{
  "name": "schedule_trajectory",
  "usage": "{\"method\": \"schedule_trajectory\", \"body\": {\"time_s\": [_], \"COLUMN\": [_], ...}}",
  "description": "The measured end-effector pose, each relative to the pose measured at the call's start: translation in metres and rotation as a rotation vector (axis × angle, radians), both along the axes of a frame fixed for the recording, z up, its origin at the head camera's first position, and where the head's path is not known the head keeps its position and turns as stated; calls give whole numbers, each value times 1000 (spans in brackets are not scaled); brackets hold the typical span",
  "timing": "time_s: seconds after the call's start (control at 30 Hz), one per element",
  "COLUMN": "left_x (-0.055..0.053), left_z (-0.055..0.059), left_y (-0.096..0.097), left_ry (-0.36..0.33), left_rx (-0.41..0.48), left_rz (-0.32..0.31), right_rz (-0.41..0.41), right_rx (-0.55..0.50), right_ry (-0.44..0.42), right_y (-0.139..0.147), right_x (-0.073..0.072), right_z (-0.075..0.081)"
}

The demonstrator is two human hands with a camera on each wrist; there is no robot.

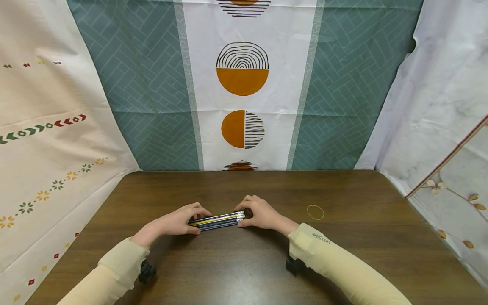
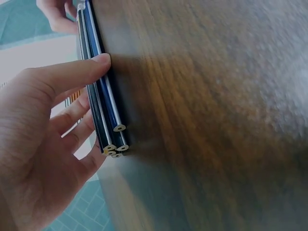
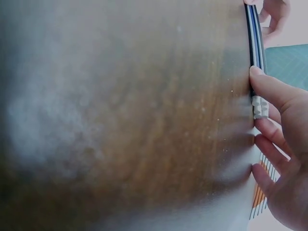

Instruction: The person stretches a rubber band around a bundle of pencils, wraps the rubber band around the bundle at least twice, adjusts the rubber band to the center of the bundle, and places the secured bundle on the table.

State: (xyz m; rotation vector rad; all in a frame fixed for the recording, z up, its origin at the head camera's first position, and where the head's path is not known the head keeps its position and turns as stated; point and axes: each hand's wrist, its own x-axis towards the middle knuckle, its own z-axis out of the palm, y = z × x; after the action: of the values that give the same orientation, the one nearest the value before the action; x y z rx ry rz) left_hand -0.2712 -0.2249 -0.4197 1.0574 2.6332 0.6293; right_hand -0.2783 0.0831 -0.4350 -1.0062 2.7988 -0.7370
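Several unsharpened pencils (image 1: 219,221) lie side by side as a bundle low over the table, in dark, blue and yellow tones. My left hand (image 1: 176,221) grips the left end, thumb on the near side and fingers on the far side. At the other end my right hand (image 1: 262,213) holds the bundle between thumb and fingers, close to the metal bands. Flat, uncut pencil ends (image 2: 119,128) stick out below the left thumb in the left wrist view, one set back from the others. In the right wrist view, white erasers (image 3: 260,111) poke out beneath the right thumb.
A thin yellow rubber band (image 1: 314,206) lies on the brown wooden table (image 1: 228,271), right of the right hand. Patterned cloths hang behind the table (image 1: 244,127) and along both sides. Each wrist carries a small black camera.
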Motion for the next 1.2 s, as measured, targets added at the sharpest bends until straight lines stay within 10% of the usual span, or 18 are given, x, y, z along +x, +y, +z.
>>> {"method": "schedule_trajectory", "body": {"time_s": [1.2], "left_x": [1], "left_z": [7], "left_y": [4], "left_ry": [-42], "left_rx": [-1], "left_rz": [16], "right_rz": [8], "right_rx": [-84], "right_ry": [-22], "right_y": [-2], "right_x": [-1], "right_z": [0]}}
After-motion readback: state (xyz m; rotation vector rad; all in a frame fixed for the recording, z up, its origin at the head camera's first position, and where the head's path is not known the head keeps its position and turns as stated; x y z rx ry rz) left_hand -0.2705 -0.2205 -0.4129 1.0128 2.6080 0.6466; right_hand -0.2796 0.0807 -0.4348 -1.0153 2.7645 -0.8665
